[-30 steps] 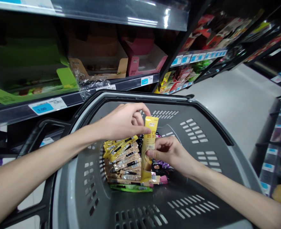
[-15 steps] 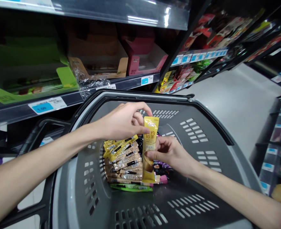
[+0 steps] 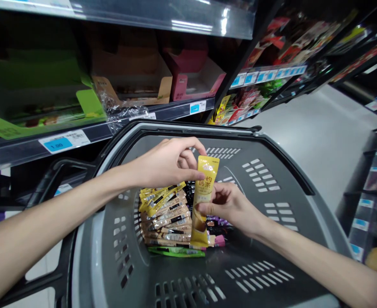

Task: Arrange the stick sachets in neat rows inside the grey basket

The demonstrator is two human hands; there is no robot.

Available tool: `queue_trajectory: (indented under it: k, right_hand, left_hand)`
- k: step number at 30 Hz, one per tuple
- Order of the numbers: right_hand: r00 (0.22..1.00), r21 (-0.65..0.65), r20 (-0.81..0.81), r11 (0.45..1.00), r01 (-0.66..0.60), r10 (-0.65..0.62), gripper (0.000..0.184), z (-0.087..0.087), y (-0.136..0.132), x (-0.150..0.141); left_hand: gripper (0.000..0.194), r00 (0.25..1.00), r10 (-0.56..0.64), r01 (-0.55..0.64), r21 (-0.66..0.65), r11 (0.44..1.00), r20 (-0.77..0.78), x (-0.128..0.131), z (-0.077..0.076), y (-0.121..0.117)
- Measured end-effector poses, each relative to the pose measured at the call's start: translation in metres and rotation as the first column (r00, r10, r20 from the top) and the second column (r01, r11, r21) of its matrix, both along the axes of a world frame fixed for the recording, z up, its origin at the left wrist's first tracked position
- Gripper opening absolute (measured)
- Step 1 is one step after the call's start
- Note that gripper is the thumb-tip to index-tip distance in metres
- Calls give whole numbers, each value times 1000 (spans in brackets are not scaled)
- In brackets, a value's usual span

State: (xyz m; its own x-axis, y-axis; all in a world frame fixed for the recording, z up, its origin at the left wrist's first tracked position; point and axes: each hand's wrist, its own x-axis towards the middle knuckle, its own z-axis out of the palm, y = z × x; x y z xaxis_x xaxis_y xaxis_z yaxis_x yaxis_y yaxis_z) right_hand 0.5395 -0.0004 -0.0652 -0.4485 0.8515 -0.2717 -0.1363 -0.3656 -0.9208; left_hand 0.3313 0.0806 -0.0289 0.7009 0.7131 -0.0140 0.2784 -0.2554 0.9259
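A yellow milk tea sachet (image 3: 203, 196) is held nearly upright above the basket, its printed front facing me. My left hand (image 3: 178, 162) pinches it near the top edge with thumb and fingers. Lower down, on its right side, my right hand (image 3: 230, 207) grips it, thumb across the front. Beneath, a pile of stick sachets (image 3: 169, 218) in yellow and tan lies in the grey shopping basket (image 3: 255, 261). A green sachet (image 3: 177, 252) lies at the pile's near side. Purple, black and pink ones show partly behind the held sachet.
Behind the basket runs a shelf with a green box (image 3: 89, 102), a tan box (image 3: 164, 90) and a pink box (image 3: 178, 87). A price tag (image 3: 64, 142) fronts its edge. The aisle floor (image 3: 323, 124) stretches to the right, with another shelf (image 3: 364, 214) beyond.
The top of the yellow sachet has tilted slightly to the right, with both hands still on it. The pile and basket look the same.
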Motion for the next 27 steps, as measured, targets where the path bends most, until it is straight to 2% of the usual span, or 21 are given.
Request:
queue_trajectory:
  k: [6,11,20,27]
  right_hand:
    - [1000,-19,4,1000,15,-15,23,0,1,0]
    - [996,-5,78,999,38,-37,23,-1,1,2]
    - [994,33,109,999,-14,11,20,-4,1,4]
    - [990,34,137,999,11,-16,18,-4,1,3]
  left_hand:
    - [33,1000,-10,10,9,1000,7,0,-1,0]
    - [32,1000,8,-7,45,999,-16,0,-1,2]
    - [32,999,10,-7,59,998,-48,0,-1,2]
    - [31,999,1,2,74,997,-34,0,-2,2]
